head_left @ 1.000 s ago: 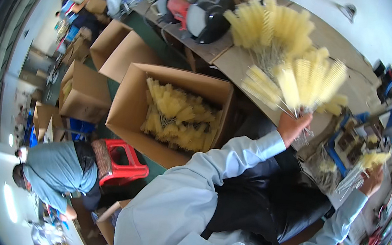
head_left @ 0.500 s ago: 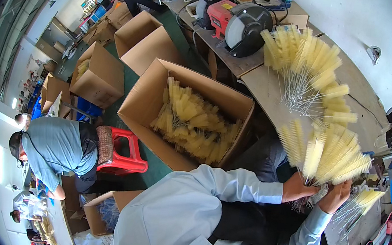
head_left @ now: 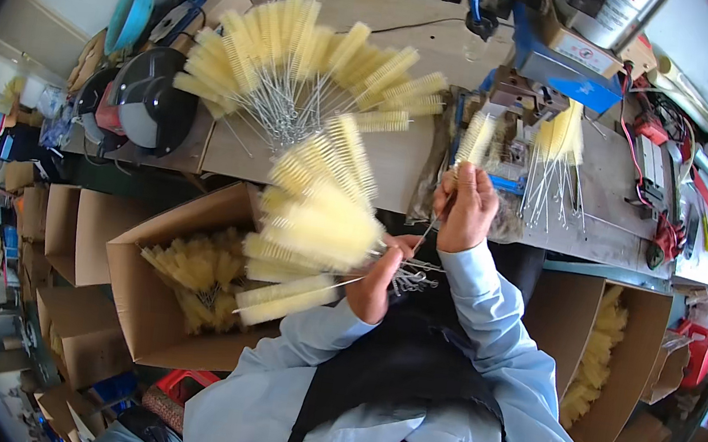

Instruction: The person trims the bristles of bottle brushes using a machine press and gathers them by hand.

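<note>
My left hand point(head_left: 374, 283) is closed around the wire stems of a bundle of pale yellow bottle brushes point(head_left: 310, 215), whose bristle heads fan out to the left. The looped wire ends stick out on the right of that fist. Higher and to the right, my right hand point(head_left: 467, 207) pinches a single bottle brush point(head_left: 476, 139) just below its bristles, head up. Its stem slants down toward the bundle. On the workbench point(head_left: 388, 167) ahead, a wide fan of brushes point(head_left: 304, 54) lies with its wire stems gathered toward me. A smaller group of brushes point(head_left: 560, 136) lies to the right.
A small metal fixture point(head_left: 518, 95) stands on the bench near my right hand. A cut-off saw point(head_left: 151, 96) sits at the left. Cardboard boxes of brushes stand below the bench, one at left point(head_left: 131, 281) and one at right point(head_left: 554, 328). Tools point(head_left: 647, 170) lie at far right.
The view has swung toward the bench on the right. My right hand has moved away from the bundle and now holds one brush upright. My left hand still grips the bundle.
</note>
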A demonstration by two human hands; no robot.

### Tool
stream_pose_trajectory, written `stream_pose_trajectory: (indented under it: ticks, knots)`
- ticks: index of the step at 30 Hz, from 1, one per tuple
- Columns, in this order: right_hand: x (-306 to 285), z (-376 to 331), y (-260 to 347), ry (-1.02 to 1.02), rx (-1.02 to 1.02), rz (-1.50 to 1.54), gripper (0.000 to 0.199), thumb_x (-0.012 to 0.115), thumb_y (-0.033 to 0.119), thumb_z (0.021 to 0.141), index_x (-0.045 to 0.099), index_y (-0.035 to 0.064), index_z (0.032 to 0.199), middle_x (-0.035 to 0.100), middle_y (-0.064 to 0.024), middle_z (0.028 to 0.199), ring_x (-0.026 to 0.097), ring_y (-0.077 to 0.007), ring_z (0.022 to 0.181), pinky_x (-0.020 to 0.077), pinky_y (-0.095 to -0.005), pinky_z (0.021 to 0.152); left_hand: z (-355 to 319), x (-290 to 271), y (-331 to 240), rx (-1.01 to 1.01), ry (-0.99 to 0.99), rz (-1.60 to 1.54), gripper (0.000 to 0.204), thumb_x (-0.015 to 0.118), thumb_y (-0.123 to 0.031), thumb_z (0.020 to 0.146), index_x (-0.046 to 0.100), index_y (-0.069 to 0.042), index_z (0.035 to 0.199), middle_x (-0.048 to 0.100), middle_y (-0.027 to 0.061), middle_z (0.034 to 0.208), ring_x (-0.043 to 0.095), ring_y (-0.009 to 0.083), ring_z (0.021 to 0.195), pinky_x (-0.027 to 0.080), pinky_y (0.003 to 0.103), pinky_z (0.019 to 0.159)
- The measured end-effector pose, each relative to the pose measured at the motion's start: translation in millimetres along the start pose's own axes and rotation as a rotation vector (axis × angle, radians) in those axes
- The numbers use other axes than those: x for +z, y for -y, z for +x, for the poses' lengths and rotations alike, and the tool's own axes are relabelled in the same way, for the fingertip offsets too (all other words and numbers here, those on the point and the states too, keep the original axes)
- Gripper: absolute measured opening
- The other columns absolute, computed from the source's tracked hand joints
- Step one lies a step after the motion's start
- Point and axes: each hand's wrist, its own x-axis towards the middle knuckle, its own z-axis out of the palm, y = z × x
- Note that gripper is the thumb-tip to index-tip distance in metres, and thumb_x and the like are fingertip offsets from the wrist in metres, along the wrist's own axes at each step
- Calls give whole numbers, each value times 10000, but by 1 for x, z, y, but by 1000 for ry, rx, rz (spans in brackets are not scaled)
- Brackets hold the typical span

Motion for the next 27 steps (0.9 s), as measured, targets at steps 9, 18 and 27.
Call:
stream_pose_trajectory:
  ticks: [9, 18, 27]
  knots:
    - [-5, -12, -5, -23, 99, 232, 250, 541, 304, 1018, 517, 83, 903, 538, -19, 692, 488, -99, 466, 312, -221, 375, -9, -5, -21, 183, -10, 32, 176, 458, -60, 940, 512, -3, 1098, 625, 150, 833, 636, 316, 843, 511, 432, 846]
    - [-39, 19, 15, -33, 39, 408, 262, 529, 256, 1017, 496, 67, 837, 484, -30, 686, 425, -123, 487, 360, -282, 434, 14, -19, -64, -303, -27, -463, 197, 464, -275, 1050, 506, -83, 1067, 413, -14, 712, 460, 118, 632, 462, 324, 664]
    - [-37, 27, 15, 74, 224, 284, 224, 546, 248, 1006, 497, 67, 883, 489, -29, 687, 416, -110, 475, 346, -276, 408, 63, -12, -27, -86, -195, -97, 166, 565, -198, 1009, 595, -41, 1056, 491, 23, 741, 543, 165, 696, 533, 384, 655]
